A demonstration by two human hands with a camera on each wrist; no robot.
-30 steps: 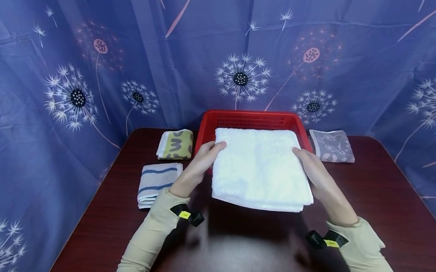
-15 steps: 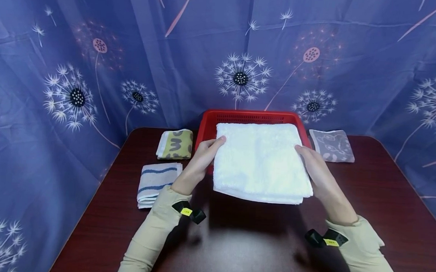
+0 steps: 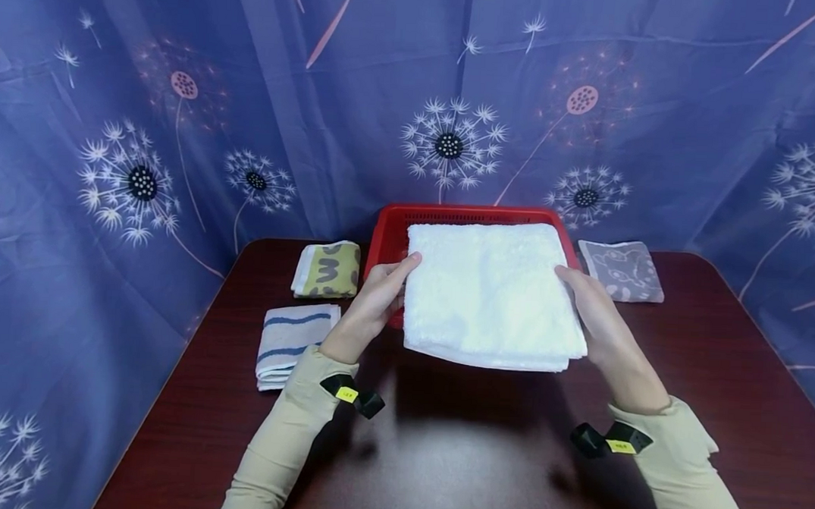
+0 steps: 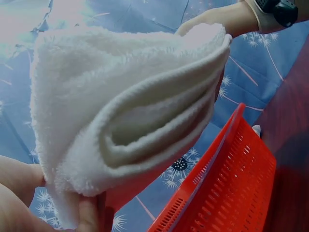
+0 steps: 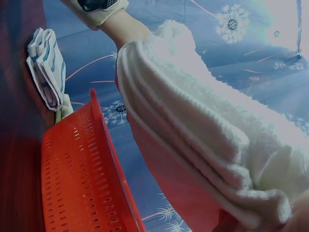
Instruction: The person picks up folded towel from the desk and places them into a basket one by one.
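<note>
A folded white towel is held up between both hands, over the near side of a red plastic basket. My left hand grips its left edge, thumb on top. At the right edge my right hand grips it the same way, fingers underneath mostly hidden. The left wrist view shows the towel's stacked folds from the side, with the left hand's thumb and fingers pinching a corner. In the right wrist view the towel's layers hang above the slotted basket, apart from it.
On the dark red table, a folded yellow-green towel lies left of the basket. Nearer on that side is a white towel with blue stripes. A folded grey patterned towel lies to the right. A blue dandelion-print curtain stands behind.
Both hands have carried the white towel slightly away from me, farther over the basket. Their grip looks the same, and the other towels and the basket have not moved.
</note>
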